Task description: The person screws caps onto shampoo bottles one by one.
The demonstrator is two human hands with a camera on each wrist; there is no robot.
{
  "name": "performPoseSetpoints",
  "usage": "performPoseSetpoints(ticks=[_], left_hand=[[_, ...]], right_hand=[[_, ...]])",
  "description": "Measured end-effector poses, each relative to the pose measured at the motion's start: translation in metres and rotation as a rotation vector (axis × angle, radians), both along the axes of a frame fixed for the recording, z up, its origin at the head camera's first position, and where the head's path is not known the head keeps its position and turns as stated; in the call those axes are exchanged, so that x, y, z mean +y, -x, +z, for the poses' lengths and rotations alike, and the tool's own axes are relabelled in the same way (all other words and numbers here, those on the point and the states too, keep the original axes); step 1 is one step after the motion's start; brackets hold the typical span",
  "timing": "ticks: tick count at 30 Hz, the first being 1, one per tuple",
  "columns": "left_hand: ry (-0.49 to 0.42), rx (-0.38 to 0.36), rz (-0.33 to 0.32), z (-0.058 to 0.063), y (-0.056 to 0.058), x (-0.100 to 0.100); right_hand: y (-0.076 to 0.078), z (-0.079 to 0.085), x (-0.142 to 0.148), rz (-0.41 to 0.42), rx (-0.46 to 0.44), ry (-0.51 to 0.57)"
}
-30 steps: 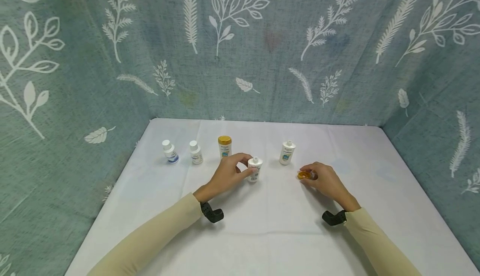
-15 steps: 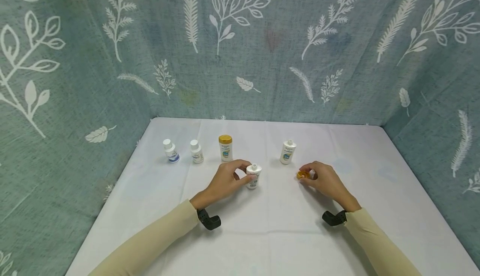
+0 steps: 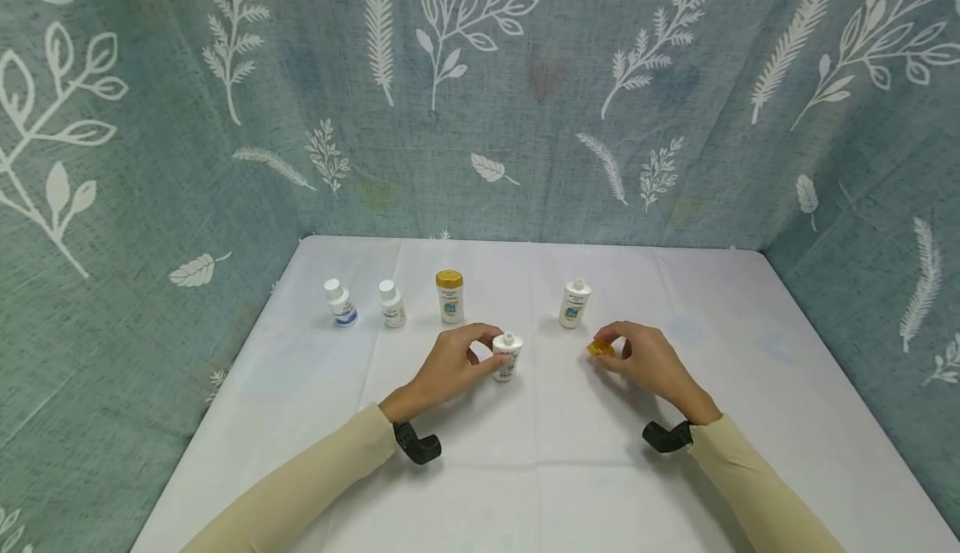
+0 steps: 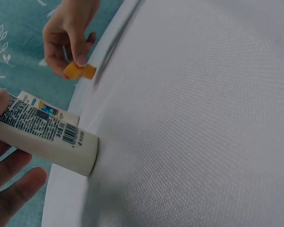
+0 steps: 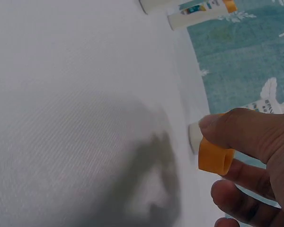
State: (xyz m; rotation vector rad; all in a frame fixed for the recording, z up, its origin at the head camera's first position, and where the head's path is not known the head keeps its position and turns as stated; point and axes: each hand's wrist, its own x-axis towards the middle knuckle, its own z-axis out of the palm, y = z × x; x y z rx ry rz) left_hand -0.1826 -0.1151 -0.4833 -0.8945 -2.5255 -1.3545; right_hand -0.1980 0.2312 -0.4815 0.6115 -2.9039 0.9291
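Observation:
My left hand [image 3: 453,367] grips an uncapped white bottle [image 3: 511,346] between thumb and fingers. It stands nearly upright near the table's middle, its open neck up. In the left wrist view, the bottle's [image 4: 61,146] printed back label and barcode face the camera. Off to the right, my right hand [image 3: 651,361] pinches an orange-gold cap [image 3: 600,348] between thumb and fingers. The right wrist view shows that cap [image 5: 212,157] tipped on its side, its hollow rim partly visible. A second uncapped white bottle [image 3: 574,306] stands behind and between the hands, touched by neither.
On the white-covered table [image 3: 570,495], a white bottle with a gold cap [image 3: 451,299] stands behind my left hand. Two small white-capped bottles [image 3: 392,306] stand farther left. A green leaf-patterned cloth [image 3: 525,161] rises behind and beside the table.
My left hand has brought the white bottle slightly toward me, then stayed nearly still. The cap has tilted in my right fingers and shifted a little left. The other bottles have not moved.

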Motion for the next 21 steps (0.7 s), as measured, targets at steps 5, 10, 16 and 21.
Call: performPoseSetpoints(ticks=[5, 10, 16, 21], left_hand=[[-0.008, 0.003, 0.003, -0.002, 0.000, -0.001], [-0.017, 0.016, 0.007, -0.005, 0.000, -0.002], [-0.017, 0.010, 0.007, -0.006, 0.000, -0.002], [-0.005, -0.009, 0.005, -0.003, 0.000, -0.003]], right_hand=[[-0.002, 0.008, -0.005, 0.035, 0.020, 0.015], [-0.004, 0.017, -0.011, 0.064, 0.050, 0.019], [-0.005, 0.027, -0.017, 0.095, 0.070, 0.034], [-0.006, 0.033, -0.022, 0.105, 0.087, 0.034]])
